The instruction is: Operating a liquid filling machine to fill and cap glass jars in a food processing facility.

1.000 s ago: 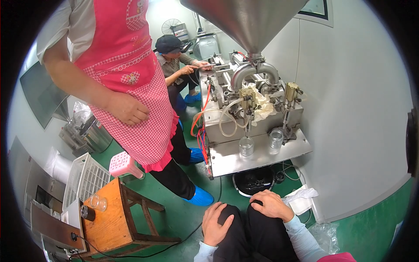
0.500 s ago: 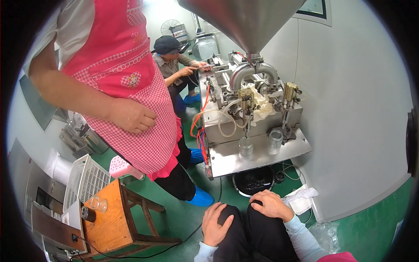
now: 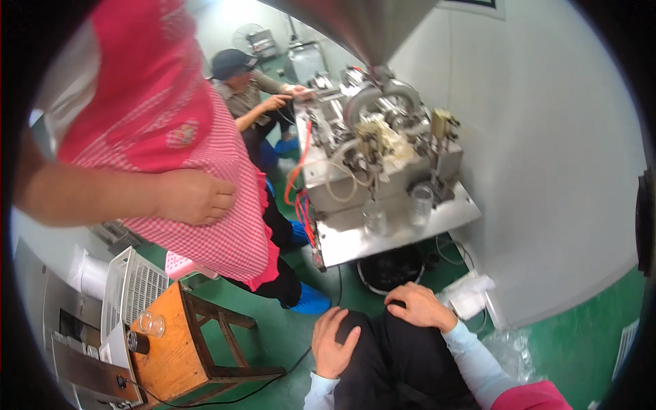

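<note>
The bare left hand (image 3: 333, 345) is relaxed and released, its palm laid over the left knee of the black cloth trousers (image 3: 400, 362), thumb spread apart from the fingers. The bare right hand (image 3: 418, 307) is likewise loose and ungripping, its fingers draped over the right knee. The trousers are directly beneath both palms. Just ahead of the right hand, on the floor, sits a round black basin (image 3: 389, 270), partly under a flat silver metal tray (image 3: 342, 244). On that tray, farther ahead of the hands, stand two clear cylindrical glass jars (image 3: 375, 217), apart from each other, in front of a boxy silver metal machine (image 3: 331, 195) with a large conical steel hopper (image 3: 372, 27). Right of the right hand, near it, lies a crumpled white cloth (image 3: 468, 295); farther right is a clear plastic bag (image 3: 509, 352). Well left of the left hand, a brown wooden stool (image 3: 171, 352) bears small clear glass jars (image 3: 156, 325) and a dark cylindrical jar (image 3: 139, 342). Ahead and left of the left hand stands a person in a pink checked apron (image 3: 225, 236).
</note>
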A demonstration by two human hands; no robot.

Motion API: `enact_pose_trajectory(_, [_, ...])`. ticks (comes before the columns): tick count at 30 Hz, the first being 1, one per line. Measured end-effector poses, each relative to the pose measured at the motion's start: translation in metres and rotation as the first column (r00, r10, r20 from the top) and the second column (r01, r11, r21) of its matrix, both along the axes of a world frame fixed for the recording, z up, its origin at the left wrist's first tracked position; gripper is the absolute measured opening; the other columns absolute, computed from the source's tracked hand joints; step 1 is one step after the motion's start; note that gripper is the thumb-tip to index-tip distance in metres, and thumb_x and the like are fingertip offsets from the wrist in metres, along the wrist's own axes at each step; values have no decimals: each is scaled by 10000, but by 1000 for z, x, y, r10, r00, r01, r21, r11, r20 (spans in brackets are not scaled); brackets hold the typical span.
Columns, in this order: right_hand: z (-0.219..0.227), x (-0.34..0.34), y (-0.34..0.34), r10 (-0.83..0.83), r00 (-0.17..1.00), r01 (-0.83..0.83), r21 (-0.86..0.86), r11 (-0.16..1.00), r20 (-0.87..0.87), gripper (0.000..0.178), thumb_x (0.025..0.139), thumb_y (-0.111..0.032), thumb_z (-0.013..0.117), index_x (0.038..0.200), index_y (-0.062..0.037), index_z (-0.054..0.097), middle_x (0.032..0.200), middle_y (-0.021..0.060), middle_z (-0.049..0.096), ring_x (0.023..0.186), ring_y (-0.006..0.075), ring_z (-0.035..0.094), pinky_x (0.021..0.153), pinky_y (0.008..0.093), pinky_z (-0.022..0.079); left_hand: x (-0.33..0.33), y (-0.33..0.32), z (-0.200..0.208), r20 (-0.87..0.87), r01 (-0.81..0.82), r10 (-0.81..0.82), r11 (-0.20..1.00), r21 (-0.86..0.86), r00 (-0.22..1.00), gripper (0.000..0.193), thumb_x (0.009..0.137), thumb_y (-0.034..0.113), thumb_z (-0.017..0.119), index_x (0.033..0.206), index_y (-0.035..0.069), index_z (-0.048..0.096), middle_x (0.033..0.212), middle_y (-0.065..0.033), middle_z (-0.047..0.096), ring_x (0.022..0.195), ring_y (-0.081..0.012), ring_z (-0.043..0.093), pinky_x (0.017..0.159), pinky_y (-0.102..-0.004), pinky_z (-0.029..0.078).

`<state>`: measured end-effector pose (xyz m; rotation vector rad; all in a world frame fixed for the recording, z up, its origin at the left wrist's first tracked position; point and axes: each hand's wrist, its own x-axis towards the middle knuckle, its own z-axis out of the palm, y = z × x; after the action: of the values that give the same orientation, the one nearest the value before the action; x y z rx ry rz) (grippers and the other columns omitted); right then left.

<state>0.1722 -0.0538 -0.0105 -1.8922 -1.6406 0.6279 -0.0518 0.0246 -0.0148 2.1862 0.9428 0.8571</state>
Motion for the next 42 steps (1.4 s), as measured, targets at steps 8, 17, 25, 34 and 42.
enact_pose_trajectory(8, [-10,24,14,18,995,-15,33,999,-95,300,830,-314,542,923,-80,704,934,133,682,932,356,621,808,467,491,9,9,-1,38,68,-67,998,-16,997,405,816,138,682,1190,9,599,1256,-179,565,1170,-336,518,1010,-401,381])
enact_pose_trajectory(17, [-10,10,13,1,1000,-1,-1,1000,28,292,816,-290,564,881,-39,698,852,143,664,900,333,611,835,444,469,3,7,8,-115,85,-84,996,4,990,390,831,160,668,1180,4,591,1254,-187,549,1178,-366,493,1030,-439,356])
enact_pose_trajectory(25, [-18,-11,80,5,644,-232,190,954,765,128,710,-206,642,717,-77,646,732,54,617,800,226,584,786,387,416,80,75,36,-409,263,1,763,591,913,401,761,190,707,1094,-7,601,1142,-181,571,1138,-361,487,1016,-481,337])
enact_pose_trajectory(34, [-27,-1,87,337,810,-187,-334,924,479,126,750,-119,635,816,-60,724,872,142,714,845,294,700,711,404,545,90,100,-27,-799,406,-249,914,-6,548,279,759,262,681,937,47,669,956,-175,670,931,-359,645,817,-462,516])
enact_pose_trajectory(42, [-17,-9,95,391,867,-242,-424,873,309,185,785,-97,589,897,-13,711,974,187,695,933,319,678,776,411,540,99,100,-21,-680,383,-401,905,-187,614,198,735,128,615,886,13,673,976,-220,664,940,-398,630,812,-481,503])
